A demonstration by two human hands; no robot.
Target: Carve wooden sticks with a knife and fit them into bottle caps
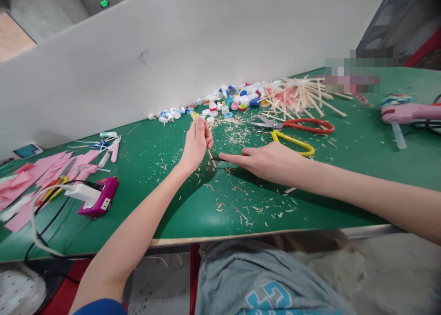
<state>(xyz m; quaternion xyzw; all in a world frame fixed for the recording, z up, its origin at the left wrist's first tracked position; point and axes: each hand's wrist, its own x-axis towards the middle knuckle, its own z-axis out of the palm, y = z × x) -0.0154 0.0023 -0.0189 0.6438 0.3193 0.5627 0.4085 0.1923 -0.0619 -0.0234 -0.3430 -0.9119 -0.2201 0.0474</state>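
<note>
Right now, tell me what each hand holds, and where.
Left hand: wooden stick, around its middle. Right hand: dark blade, its tip bare, the gripped part hidden.

The worktop (pixel 193 214) is smooth and green with a soft sheen, its front edge like bare wood. The sticks (pixel 305 99) look like pale, matt wood, and so do the thin shavings (pixel 237 133). The caps (pixel 229 102) are plastic; the scissors (pixel 267 123) have shiny metal blades and red plastic handles. The shirt (pixel 248 273) is creased grey cloth.

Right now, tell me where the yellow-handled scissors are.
In the head view, the yellow-handled scissors lie right of centre on the green table, just beyond the right hand and nearer than the red-handled scissors.
</note>
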